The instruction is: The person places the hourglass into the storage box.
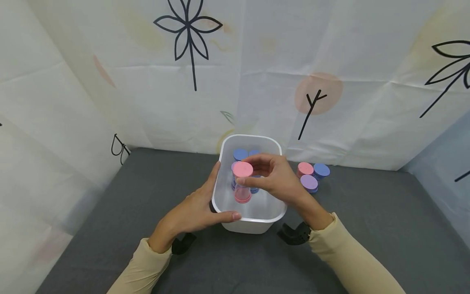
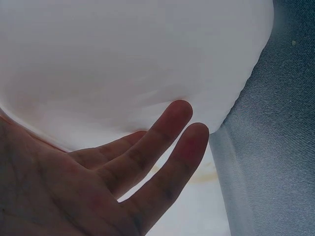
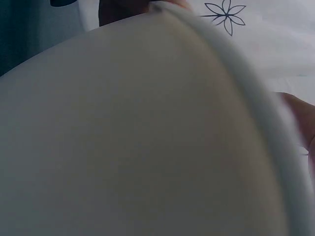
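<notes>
A white plastic bin [image 1: 250,227] stands in the middle of the dark table. My right hand [image 1: 275,175] reaches over its right rim and pinches a small clear jar with a pink lid [image 1: 243,169] between thumb and fingers. The jar is upright, over the bin's inside. Behind it in the bin are several jars, among them one with a blue lid [image 1: 240,154]; my right hand partly hides them. My left hand [image 1: 194,208] rests on the bin's left side, fingers extended along the outer wall [image 2: 128,59] and thumb at the front rim.
Right of the bin, a jar with a pink lid [image 1: 305,168], one with a blue lid [image 1: 321,170] and one with a purple lid [image 1: 309,182] stand close together on the dark cloth [image 1: 367,212]. A patterned white curtain [image 1: 257,81] hangs behind the table.
</notes>
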The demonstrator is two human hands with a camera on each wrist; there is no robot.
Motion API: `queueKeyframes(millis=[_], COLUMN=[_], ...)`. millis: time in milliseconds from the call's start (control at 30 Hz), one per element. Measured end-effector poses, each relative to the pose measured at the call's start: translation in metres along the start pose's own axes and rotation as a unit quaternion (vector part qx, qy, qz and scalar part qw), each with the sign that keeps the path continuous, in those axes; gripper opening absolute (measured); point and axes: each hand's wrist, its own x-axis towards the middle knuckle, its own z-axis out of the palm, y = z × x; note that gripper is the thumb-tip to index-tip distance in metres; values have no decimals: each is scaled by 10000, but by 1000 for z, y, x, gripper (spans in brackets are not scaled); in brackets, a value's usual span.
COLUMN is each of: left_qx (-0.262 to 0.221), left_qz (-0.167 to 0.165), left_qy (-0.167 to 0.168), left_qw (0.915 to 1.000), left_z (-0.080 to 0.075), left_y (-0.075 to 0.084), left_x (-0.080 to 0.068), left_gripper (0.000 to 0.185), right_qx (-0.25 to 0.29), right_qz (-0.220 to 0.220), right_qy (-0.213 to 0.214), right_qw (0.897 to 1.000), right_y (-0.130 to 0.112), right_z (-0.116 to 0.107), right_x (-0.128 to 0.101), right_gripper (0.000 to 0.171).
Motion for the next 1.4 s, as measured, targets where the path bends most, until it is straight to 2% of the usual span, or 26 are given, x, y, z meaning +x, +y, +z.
queueKeyframes(millis=[467, 800, 1067, 1400], left_qx=[226, 154, 266, 371], left_qz=[-179, -82, -188, -223], left_qy=[44, 48, 57, 57], left_qw=[9996, 9998, 9995, 9990], left_z=[0, 1, 0, 1], left_y=[-1, -2, -1, -1], left_x=[-2, -1, -1, -1], left_gripper=[127, 126, 126, 127], right_qx=[-597, -1232, -1909, -2561], right_qz=[500, 699, 637, 784], right_qy=[-235, -315, -394, -492], right_qw=[9967, 9894, 9787, 9622], right_y=[7, 11, 12, 13], right_z=[6, 7, 8, 17], right_x=[6, 14, 16, 18], right_gripper=[40, 39, 38, 37])
